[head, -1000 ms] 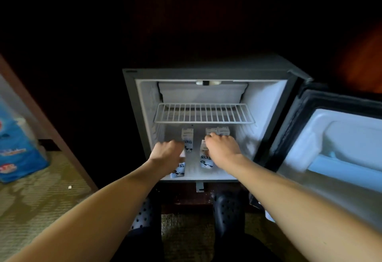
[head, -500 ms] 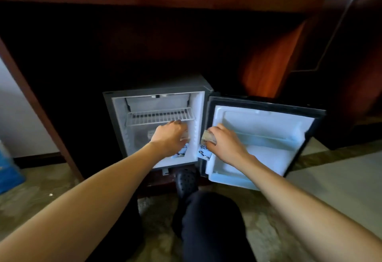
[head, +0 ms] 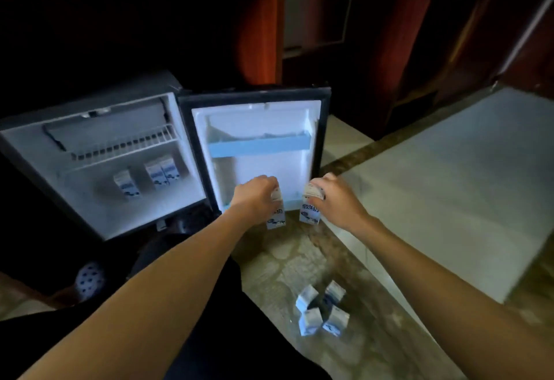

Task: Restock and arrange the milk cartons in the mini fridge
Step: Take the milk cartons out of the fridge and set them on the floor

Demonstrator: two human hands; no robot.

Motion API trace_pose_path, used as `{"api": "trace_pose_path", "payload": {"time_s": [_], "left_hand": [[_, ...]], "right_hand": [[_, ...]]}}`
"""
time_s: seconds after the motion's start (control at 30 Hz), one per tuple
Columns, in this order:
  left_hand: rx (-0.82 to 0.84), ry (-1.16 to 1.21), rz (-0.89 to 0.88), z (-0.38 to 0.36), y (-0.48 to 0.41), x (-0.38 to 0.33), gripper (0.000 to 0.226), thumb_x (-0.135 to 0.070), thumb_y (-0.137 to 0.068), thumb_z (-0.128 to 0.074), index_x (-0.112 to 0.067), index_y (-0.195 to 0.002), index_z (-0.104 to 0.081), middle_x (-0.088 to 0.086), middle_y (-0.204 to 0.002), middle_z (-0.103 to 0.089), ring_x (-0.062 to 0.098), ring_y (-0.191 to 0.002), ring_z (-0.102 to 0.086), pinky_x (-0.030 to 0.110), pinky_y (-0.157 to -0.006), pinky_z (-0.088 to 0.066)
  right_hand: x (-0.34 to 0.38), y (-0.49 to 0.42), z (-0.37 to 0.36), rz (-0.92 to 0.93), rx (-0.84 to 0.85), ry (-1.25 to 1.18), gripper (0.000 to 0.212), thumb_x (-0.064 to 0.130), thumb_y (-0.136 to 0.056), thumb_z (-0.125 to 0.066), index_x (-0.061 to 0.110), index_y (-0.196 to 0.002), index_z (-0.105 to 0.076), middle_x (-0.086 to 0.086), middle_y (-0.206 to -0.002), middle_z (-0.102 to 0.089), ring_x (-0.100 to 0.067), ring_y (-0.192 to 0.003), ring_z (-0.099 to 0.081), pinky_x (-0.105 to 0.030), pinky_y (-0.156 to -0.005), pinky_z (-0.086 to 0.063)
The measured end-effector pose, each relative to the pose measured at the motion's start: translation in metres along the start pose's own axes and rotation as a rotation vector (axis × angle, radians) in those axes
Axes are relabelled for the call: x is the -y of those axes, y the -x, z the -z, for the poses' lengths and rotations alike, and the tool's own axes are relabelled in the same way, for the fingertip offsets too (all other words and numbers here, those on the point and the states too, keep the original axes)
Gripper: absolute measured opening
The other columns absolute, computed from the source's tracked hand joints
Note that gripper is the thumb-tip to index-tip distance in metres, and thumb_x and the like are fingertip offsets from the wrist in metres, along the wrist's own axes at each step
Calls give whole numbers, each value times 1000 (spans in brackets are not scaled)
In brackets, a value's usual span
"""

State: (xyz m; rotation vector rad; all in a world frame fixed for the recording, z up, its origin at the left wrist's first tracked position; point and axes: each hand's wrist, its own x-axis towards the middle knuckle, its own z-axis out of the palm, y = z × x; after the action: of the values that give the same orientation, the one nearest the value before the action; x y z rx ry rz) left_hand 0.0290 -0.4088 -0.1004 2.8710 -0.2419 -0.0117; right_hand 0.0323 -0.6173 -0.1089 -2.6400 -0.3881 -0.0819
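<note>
Grips are both full: my left hand [head: 256, 195] curls over the top of one milk carton [head: 276, 220] and my right hand [head: 337, 200] over a second carton [head: 310, 215], both upright and side by side before the open fridge door [head: 257, 167]. Three cartons [head: 156, 174] stand inside the mini fridge [head: 90, 209] under its wire shelf [head: 126, 143]; four more cartons [head: 310, 321] cluster on the floor [head: 284, 265].

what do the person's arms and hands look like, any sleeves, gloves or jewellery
Both arms are bare as far as the frame shows: no sleeve covers the left forearm or the right forearm. The left hand and right hand wear no gloves. No watch, bracelet or ring shows, though the picture is a little blurred.
</note>
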Motion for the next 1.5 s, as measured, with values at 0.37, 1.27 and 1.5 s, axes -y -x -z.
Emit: {"api": "trace_pose_path", "payload": {"time_s": [0.37,1.27,1.5], "left_hand": [[249,112,8,-127,-9,-16,33,-25,-81,-71,-22,-110,-55,-1,-110,-55,21,-99,-55,32,-74,-41],[464,236,283,-297,27,1,38,-21,-87,-73,-17,-119,-52,7,-118,-56,24,-107,-55,38,-84,-50],[534,146,233,-284,31,-7,59,-14,-88,-67,-17,-141,-41,7,-136,-47,26,-126,-45,42,-98,-47]], "right_hand": [[-101,31,-88,-207,195,15,42,17,-94,-65,21,-135,-57,-8,-125,-55,-27,-114,-55,-37,-97,-46],[-156,70,-233,-353,431,-31,44,11,-93,-60,23,-136,-58,-5,-130,-61,-26,-120,-53,-35,-99,-45],[-144,70,-211,-377,426,-74,37,15,-96,-59,14,-133,-58,-10,-128,-62,-30,-120,-55,-47,-104,-43]]}}
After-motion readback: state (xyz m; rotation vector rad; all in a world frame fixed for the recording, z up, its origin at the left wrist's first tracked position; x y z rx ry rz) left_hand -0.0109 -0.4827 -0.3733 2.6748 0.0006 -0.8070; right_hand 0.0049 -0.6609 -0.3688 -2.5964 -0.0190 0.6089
